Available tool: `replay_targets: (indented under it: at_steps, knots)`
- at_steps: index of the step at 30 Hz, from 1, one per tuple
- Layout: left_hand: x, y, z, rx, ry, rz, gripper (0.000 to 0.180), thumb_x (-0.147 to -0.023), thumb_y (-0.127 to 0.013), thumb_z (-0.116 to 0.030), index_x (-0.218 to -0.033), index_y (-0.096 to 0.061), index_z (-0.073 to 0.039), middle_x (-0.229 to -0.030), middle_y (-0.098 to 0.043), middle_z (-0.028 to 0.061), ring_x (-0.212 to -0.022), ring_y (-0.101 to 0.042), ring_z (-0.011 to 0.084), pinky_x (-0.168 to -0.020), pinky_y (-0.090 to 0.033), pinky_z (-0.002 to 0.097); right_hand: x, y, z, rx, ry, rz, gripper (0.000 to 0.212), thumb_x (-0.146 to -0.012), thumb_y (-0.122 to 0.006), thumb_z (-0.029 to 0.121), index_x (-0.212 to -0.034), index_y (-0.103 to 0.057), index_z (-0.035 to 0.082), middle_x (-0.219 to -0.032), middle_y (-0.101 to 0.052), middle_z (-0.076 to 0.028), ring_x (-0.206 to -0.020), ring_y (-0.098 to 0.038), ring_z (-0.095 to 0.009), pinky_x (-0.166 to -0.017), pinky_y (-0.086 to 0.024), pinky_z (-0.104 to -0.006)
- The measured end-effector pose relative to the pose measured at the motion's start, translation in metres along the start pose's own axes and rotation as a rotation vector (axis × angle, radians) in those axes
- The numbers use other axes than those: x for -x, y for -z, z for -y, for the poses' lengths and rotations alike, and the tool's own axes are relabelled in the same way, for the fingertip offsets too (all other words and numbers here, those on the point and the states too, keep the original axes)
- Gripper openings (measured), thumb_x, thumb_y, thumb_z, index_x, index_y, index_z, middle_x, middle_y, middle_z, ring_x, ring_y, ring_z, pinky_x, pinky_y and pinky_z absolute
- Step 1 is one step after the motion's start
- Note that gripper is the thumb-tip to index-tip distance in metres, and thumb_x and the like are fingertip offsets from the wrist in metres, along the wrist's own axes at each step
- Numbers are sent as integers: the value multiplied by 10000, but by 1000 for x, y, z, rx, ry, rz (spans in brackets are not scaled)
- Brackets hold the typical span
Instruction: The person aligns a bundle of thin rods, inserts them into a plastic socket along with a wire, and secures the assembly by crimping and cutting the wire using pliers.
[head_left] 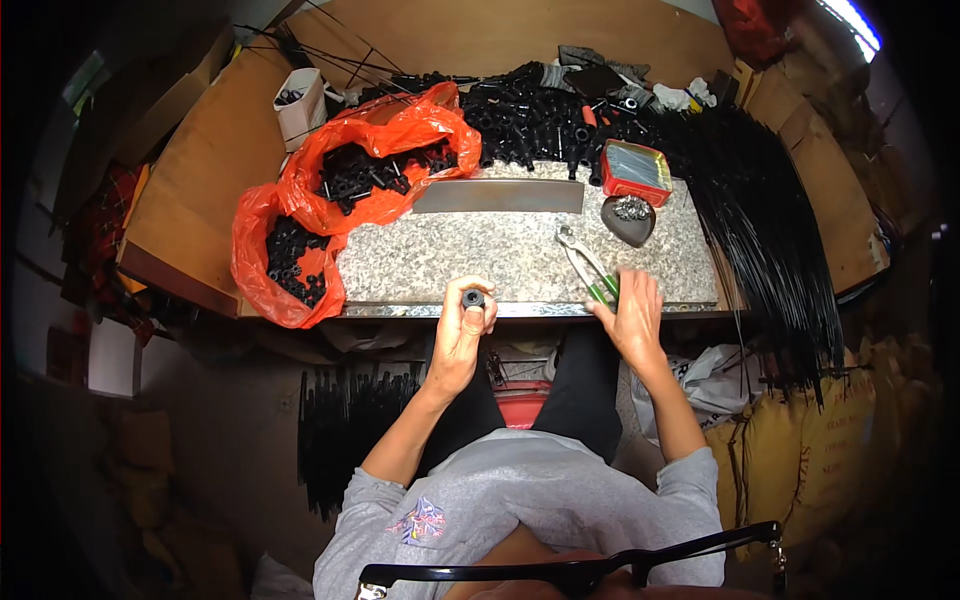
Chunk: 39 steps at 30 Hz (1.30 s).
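My left hand is closed around a black cylindrical part, whose round hollow end faces up between thumb and fingers. At the slab's front edge, my right hand has its thumb and fingers around the green handles of a pair of pincers. Their metal jaws point away from me, over the speckled granite slab. How firmly the fingers grip the handles is partly hidden. Beyond both hands a flat metal strip lies across the slab.
Red plastic bags of small black parts sit at left. A dark dish of small metal pieces stands near a red box. Black parts are heaped behind. Long black rods hang over the right edge.
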<state>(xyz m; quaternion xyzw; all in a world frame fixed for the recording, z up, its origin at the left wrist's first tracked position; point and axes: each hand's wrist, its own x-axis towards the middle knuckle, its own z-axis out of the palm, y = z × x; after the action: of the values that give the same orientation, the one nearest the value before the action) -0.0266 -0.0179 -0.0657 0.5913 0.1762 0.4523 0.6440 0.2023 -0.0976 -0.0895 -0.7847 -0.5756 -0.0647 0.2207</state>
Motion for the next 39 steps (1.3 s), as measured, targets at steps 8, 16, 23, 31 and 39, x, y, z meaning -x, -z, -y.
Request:
replay_targets:
  at_steps: [8, 16, 23, 31, 39]
  knots:
    - [-15, 11, 5, -44, 7, -43, 304, -941, -368, -350, -940, -396, -48, -711, -365, 4, -628, -340, 93, -601, -343, 238, 0, -7, -19, 0, 118, 46, 266, -788, -574, 216, -870, -477, -17, -847, -485, -189, -809, -467, -360, -718, -364, -433]
    - [-7, 12, 10, -99, 41, 3, 199, -930, -451, -229, -1027, -416, -58, -760, -394, -10, -653, -345, 56, -588, -320, 196, 8, 33, -6, -1621, -374, 876, 174, -856, -548, 171, -854, -406, 71, -768, -509, -72, -703, -541, -135, -557, -384, -213]
    - [-1, 14, -3, -57, 32, -4, 240, -915, -488, -214, -1064, -409, -43, -778, -397, -23, -688, -355, 50, -662, -326, 187, 15, 52, 27, -1616, -124, 678, 260, -869, -523, 111, -1062, -382, 8, -744, -471, -59, -644, -495, -135, -584, -410, -249]
    - [0, 14, -5, -124, 46, 40, 275, -915, -487, -227, -1099, -415, -36, -767, -392, -24, -689, -362, 63, -664, -334, 201, 19, 53, 31, -925, -72, 787, 132, -869, -502, 88, -965, -493, -1, -715, -504, -84, -616, -511, -187, -607, -421, -288]
    - [1, 12, -6, -141, 56, 50, 335, -917, -474, -270, -1152, -430, -35, -782, -397, -11, -726, -378, 80, -735, -344, 219, -1, 74, 43, -207, 446, 276, 367, -734, -573, 5, -1083, -462, 3, -853, -456, -152, -824, -469, -321, -727, -367, -385]
